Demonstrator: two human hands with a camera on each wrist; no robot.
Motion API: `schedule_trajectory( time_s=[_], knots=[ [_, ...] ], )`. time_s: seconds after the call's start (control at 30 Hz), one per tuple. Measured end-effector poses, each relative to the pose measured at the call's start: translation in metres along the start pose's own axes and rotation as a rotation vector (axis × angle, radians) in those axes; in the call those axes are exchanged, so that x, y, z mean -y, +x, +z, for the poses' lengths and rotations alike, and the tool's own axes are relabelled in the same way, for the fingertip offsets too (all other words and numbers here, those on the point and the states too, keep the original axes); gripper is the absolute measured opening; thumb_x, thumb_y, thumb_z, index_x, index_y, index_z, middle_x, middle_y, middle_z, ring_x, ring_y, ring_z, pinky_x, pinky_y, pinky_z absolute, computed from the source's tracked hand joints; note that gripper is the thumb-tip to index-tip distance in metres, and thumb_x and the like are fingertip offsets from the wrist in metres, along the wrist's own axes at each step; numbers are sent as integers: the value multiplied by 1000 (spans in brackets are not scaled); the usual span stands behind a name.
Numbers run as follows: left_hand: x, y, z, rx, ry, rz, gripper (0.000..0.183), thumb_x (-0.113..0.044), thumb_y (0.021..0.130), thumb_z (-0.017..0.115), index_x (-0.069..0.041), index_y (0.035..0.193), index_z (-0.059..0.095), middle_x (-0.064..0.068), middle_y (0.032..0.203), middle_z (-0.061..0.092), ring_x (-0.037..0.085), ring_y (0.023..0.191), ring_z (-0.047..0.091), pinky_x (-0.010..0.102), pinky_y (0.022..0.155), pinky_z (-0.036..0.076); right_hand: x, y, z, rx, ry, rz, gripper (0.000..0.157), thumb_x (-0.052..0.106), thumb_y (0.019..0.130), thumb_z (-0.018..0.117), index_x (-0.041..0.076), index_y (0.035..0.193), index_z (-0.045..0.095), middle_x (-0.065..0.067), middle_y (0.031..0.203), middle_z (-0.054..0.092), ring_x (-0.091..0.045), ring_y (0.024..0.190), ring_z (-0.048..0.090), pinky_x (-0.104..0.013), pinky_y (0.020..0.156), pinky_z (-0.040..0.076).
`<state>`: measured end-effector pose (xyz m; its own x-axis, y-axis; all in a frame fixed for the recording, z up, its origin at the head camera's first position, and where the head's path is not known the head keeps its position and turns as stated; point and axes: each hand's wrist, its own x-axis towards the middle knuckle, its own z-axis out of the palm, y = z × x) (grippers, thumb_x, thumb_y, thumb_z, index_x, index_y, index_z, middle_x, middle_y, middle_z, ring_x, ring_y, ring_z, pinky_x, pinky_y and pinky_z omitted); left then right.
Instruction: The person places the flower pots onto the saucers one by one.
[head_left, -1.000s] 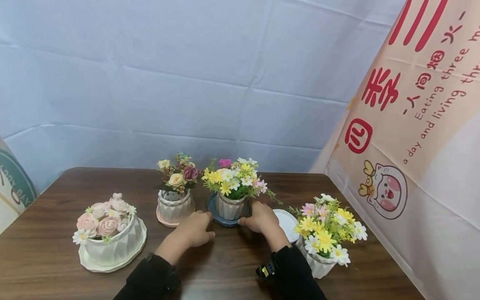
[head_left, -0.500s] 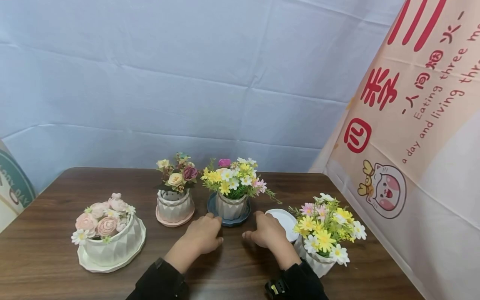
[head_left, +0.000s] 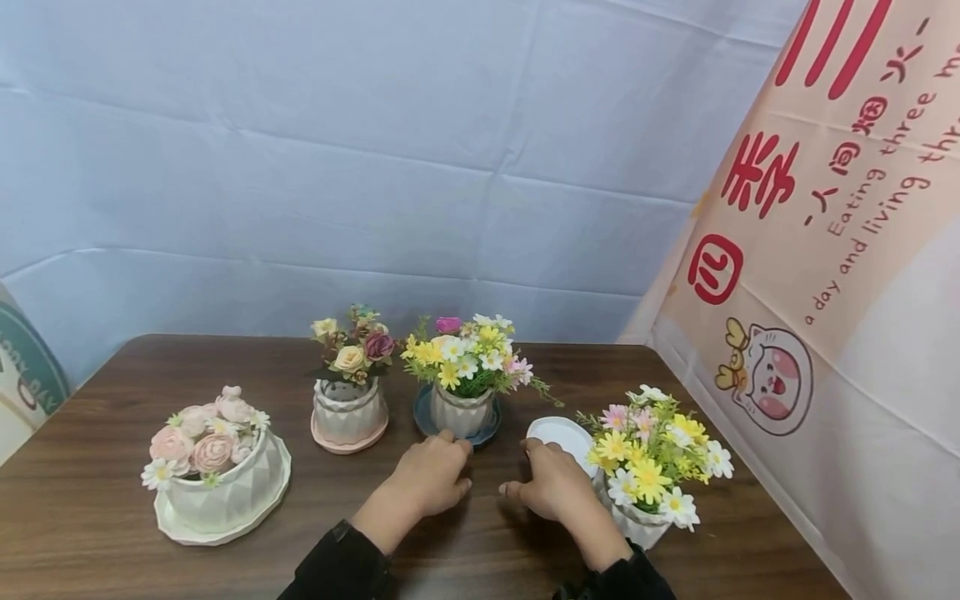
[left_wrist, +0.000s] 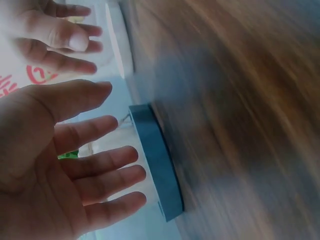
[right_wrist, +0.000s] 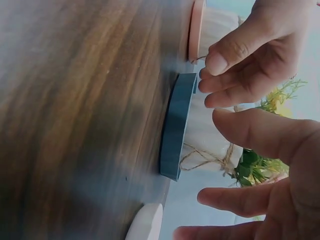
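My left hand (head_left: 430, 473) hovers in front of the blue saucer (head_left: 491, 427), its fingers loosely spread and holding nothing. On that saucer stands a white pot (head_left: 459, 412) of yellow, white and pink flowers, with twine tied round it in the right wrist view. My right hand (head_left: 553, 481) is at the near left side of the white saucer (head_left: 562, 435), fingers extended and apart in the right wrist view. Whether its fingertips touch that saucer I cannot tell. Just right of this hand is another white pot (head_left: 643, 527) with yellow, white and pink daisies, standing on the table.
A pot of dusky roses (head_left: 351, 417) stands on a pink saucer (head_left: 347, 446) left of the blue one. At the far left a pot with pink flowers (head_left: 217, 492) sits on a pale scalloped saucer (head_left: 273, 492). A pale cloth (head_left: 337, 167) hangs behind the wooden table (head_left: 315, 500).
My right hand has let go of the blue saucer and moved right and nearer, toward the white saucer. The left hand has shifted right. The pots and saucers stay in place.
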<state>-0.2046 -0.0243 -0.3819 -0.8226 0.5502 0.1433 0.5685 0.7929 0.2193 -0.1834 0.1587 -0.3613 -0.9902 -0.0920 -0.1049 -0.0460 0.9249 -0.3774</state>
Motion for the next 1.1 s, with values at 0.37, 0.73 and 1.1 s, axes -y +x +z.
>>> schedule_trajectory(
  time_s=[0.37,0.73,1.1],
  knots=[
    [-12,9,10,-43,53,24,25,-24,80,72,-8,97,64,8,84,53,25,77,58,39,63,49,-13,-20,-5,6,65,26,66,33,76,76,-3,126,51,-22,112,55,-41,104,52,-53,82,42],
    [-21,13,16,-45,14,-11,28,-25,80,72,-7,101,65,8,87,54,24,81,56,38,68,48,-27,-44,-8,25,158,65,59,35,79,73,0,122,54,-19,115,56,-41,108,51,-56,81,41],
    [-31,21,17,51,-313,-55,27,-18,82,70,-4,103,64,5,91,58,22,89,58,32,74,47,-42,-62,-16,-25,190,142,55,40,79,72,4,118,57,-1,87,61,-21,78,60,-45,66,47]
  ],
)
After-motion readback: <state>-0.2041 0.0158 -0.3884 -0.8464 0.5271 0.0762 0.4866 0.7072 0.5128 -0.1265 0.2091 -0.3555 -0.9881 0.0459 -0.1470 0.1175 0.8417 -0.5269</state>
